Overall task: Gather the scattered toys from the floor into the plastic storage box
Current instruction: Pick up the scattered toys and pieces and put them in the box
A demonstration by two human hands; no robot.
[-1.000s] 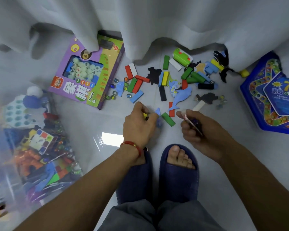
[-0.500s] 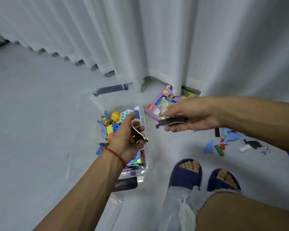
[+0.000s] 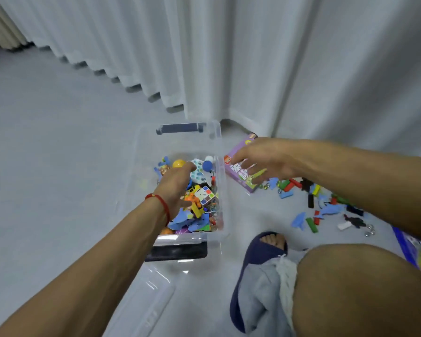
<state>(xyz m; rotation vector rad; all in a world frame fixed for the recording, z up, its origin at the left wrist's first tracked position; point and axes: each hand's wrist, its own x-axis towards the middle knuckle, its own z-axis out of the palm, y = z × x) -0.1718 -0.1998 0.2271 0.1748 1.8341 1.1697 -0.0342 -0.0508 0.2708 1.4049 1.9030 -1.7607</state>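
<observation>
I found the left hand (image 3: 178, 183) low inside the clear storage box (image 3: 218, 152), fingers pointing down among the toys; I could not tell whether it held anything. The right hand (image 3: 260, 159) hovered just past the box's three o'clock wall, above a purple game box (image 3: 241, 177), fingers spread and empty. More loose toys (image 3: 311, 205) lay on the floor at three o'clock from the box, beside a dark slipper (image 3: 255, 261). In my judgement the drop should finish well below the rim, so that small pieces cannot bounce out, before either hand reaches for more.
</observation>
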